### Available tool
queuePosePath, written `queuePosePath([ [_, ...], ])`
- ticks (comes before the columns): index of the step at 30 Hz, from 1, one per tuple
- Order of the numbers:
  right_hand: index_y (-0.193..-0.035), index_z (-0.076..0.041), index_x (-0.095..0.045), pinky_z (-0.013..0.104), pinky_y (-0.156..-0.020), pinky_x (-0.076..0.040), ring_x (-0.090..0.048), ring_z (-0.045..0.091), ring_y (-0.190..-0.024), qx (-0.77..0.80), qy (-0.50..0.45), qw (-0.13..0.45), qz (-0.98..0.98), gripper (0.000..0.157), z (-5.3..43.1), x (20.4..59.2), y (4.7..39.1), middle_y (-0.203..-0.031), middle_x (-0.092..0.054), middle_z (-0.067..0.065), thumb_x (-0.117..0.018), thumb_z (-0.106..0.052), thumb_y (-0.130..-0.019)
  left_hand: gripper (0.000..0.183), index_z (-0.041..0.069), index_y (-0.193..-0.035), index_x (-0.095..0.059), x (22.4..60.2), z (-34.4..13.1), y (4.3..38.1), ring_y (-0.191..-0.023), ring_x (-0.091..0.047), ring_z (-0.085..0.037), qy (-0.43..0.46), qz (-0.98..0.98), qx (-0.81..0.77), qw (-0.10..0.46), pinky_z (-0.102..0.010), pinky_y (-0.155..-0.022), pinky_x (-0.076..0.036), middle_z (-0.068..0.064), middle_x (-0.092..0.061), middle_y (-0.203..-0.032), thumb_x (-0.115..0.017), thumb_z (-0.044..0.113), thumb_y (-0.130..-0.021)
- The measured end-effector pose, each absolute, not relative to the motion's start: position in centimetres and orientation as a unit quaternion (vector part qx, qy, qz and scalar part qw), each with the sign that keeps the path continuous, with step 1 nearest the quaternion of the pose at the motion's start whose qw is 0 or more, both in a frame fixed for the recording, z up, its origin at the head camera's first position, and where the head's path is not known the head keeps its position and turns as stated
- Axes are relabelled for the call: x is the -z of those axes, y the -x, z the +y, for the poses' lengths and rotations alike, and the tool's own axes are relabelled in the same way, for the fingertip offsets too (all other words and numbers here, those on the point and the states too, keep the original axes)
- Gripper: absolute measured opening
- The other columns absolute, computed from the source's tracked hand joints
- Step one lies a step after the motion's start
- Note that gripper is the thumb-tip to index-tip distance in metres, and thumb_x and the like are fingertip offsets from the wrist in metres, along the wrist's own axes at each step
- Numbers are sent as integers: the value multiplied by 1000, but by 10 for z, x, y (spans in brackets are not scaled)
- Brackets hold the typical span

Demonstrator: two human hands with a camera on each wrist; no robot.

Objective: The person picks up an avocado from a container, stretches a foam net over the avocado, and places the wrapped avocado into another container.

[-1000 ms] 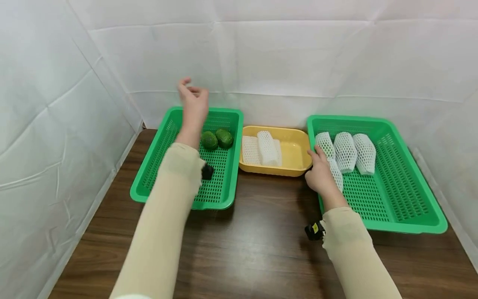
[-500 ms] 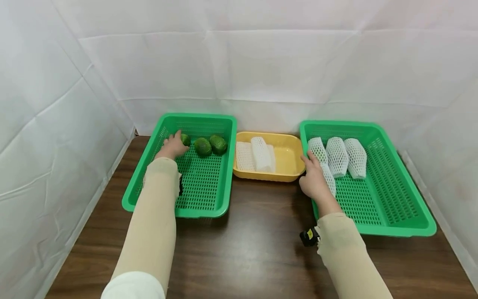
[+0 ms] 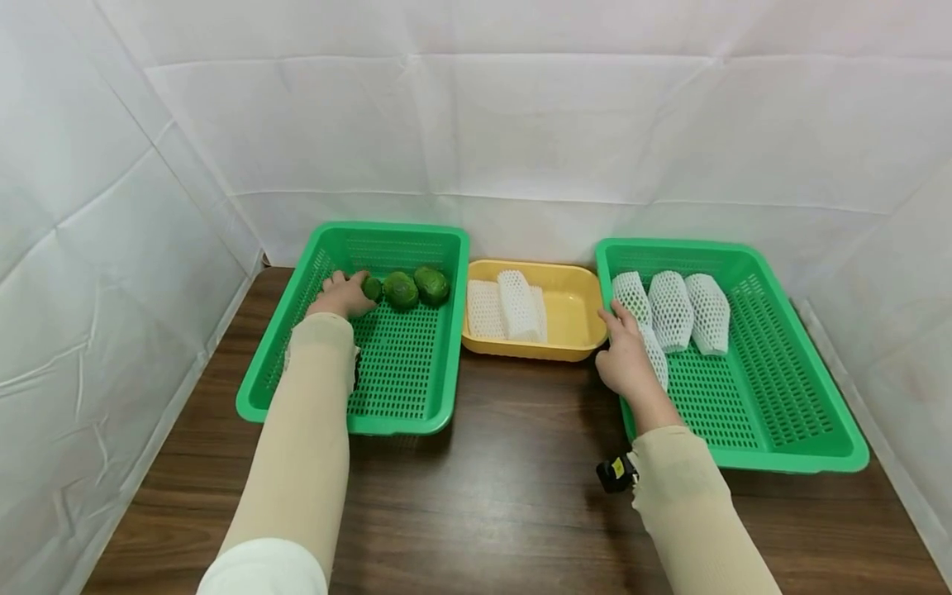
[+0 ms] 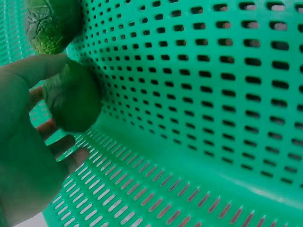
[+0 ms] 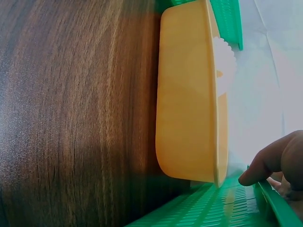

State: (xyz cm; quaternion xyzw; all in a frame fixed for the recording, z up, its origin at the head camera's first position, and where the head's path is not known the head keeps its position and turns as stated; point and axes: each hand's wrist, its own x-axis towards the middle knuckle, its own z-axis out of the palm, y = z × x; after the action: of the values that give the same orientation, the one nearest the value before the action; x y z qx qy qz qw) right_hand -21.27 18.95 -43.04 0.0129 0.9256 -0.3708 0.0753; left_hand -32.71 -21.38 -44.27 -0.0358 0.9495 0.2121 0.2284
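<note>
"So, starting left of the yellow tray [image 3: 578, 322], what do you have in your grasp?"

"In the left basket [image 3: 402, 426], just beside the tray, your left hand [image 3: 342, 296] is at the avocado farthest from it [image 3: 373, 288]. Your thumb lies along the fruit and your fingers are half bent about it, the lower ones apparently off the skin. How firmly you have it, I can't tell."

"How could you hold it better?"

"Tuck those loose fingers underneath, opposite your thumb, then wrap rather than pinch: ripe flesh could bruise. Lift straight up, since the middle avocado [image 3: 401, 291] sits just beside it, tray-ward, with the third avocado [image 3: 431, 285] nearest the tray. A sideways pull would probably roll them."

"And at the tray itself?"

"White net sleeves [image 3: 518, 306] lie in its left part, one across the others."

"Then right of the tray?"

"Your right hand [image 3: 625, 359] grips the tray-side rim of the right basket [image 3: 781, 460], fingers lightly curled, nothing else in it. Four netted pieces [image 3: 671, 311] lie in that basket, on the tray's right. Keep that hand quiet; a tug there could drag the basket across the desk [image 3: 521, 463]."
</note>
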Motion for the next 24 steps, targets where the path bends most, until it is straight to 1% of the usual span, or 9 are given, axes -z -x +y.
queuePosePath([
  [2,-147,-1,-19,42,-78,-35,-11,38,-137,371,-13,74,926,70,189,430,213,-154,1,13,-33,15,-80,64,13,-148,-17,442,-213,325,-131,-8,-46,40,946,-226,227,-62,-94,-28,-28,-4,-146,-50,24,-95],
  [4,-147,-2,-19,42,-76,-36,-10,38,-137,372,-13,75,925,70,190,430,213,-154,1,12,-33,15,-80,60,12,-146,-22,442,-213,324,-131,-9,-47,38,946,-231,223,-62,-93,-30,-28,-8,-146,-52,22,-95],
  [7,-147,-2,-18,40,-72,-37,-10,38,-137,374,-14,77,924,71,190,430,212,-154,2,12,-33,15,-80,56,10,-142,-27,442,-213,323,-127,-20,-48,28,948,-225,224,-59,-91,-33,-29,-19,-143,-55,20,-94],
  [9,-147,-3,-18,39,-70,-37,-10,38,-137,376,-16,77,923,71,191,430,212,-154,2,11,-33,15,-80,58,8,-141,-28,442,-212,322,-126,-25,-47,23,947,-225,229,-57,-91,-35,-28,-23,-143,-58,19,-93],
  [12,-147,-2,-18,38,-67,-37,-12,38,-136,381,-15,75,921,71,191,430,211,-154,2,12,-33,15,-80,65,6,-142,-25,441,-213,320,-125,-29,-45,24,944,-228,237,-55,-91,-36,-29,-21,-143,-62,19,-90],
  [14,-147,-2,-18,37,-65,-37,-12,39,-136,385,-15,75,920,71,191,429,210,-154,3,12,-33,15,-80,68,3,-142,-25,441,-213,318,-125,-32,-43,27,944,-222,241,-54,-91,-37,-28,-24,-143,-65,19,-88],
  [17,-147,-2,-18,37,-66,-37,-11,39,-136,389,-16,76,918,71,190,428,210,-154,3,12,-33,15,-80,69,1,-142,-27,439,-213,316,-122,-37,-41,24,947,-212,240,-52,-91,-39,-26,-30,-140,-66,19,-88],
  [19,-147,-2,-18,37,-66,-37,-10,39,-137,388,-17,76,919,70,190,428,211,-154,3,12,-33,14,-81,68,1,-141,-30,437,-213,315,-121,-39,-39,20,948,-215,232,-51,-91,-39,-23,-35,-139,-66,18,-87],
  [24,-147,-3,-19,39,-68,-37,-9,38,-137,386,-15,73,920,70,189,433,212,-154,2,12,-34,13,-81,68,3,-142,-31,429,-214,314,-122,-39,-39,2,952,-240,192,-52,-92,-38,-22,-36,-140,-67,20,-87],
])
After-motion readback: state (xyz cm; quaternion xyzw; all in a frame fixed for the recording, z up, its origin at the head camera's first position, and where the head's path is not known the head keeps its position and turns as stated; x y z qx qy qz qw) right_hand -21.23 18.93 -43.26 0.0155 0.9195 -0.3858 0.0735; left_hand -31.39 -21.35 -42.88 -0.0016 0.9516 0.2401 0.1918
